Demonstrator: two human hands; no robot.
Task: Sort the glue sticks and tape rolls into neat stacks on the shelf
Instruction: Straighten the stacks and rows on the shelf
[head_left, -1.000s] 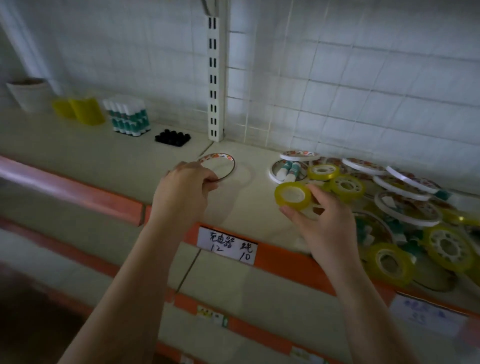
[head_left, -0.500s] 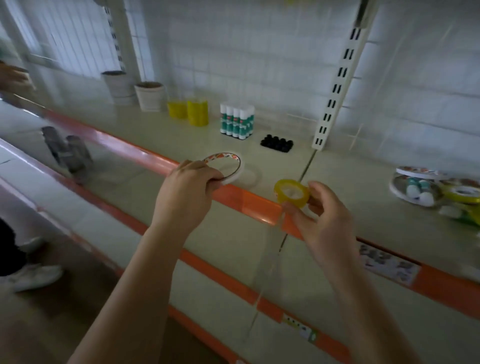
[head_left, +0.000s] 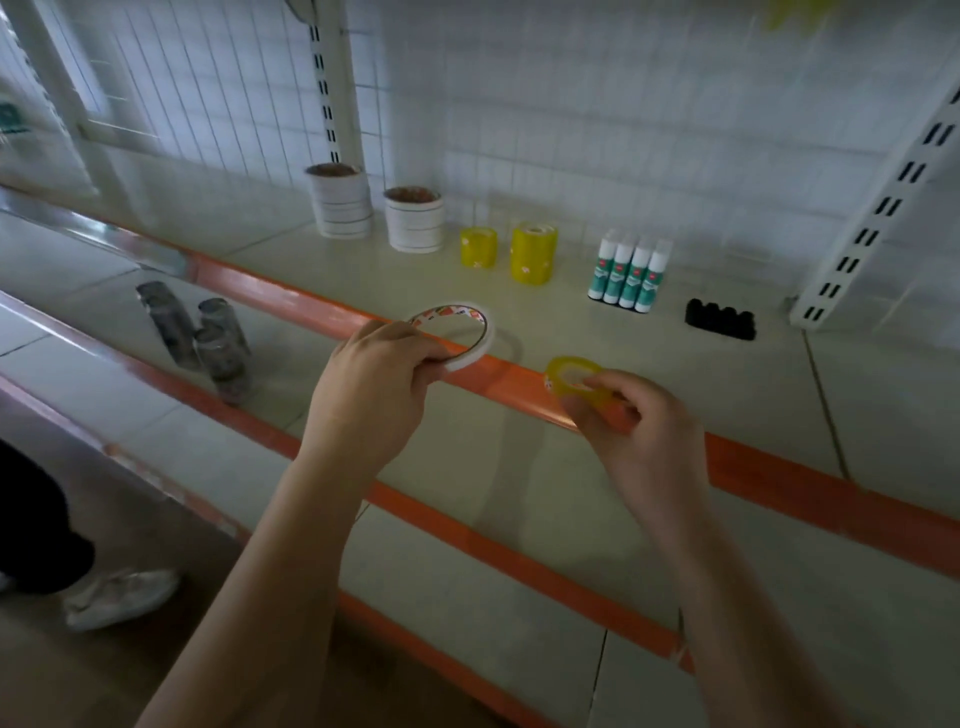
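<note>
Both rolls had travelled left with us: our left hand (head_left: 371, 387) pinched the thin white-rimmed tape ring (head_left: 457, 332), our right hand (head_left: 641, 439) the small yellow tape roll (head_left: 571, 382) (we should match each to its own stack, squarely).

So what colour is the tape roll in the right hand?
Yellow; the small tape roll pinched in the right hand shows in the head view.

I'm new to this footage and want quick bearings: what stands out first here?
Two hands meet over the orange shelf edge: the left hand grips a thin white tape ring, the right hand pinches a small yellow tape roll. Behind them on the shelf stand two white tape stacks, two yellow stacks and a row of glue sticks.
</note>
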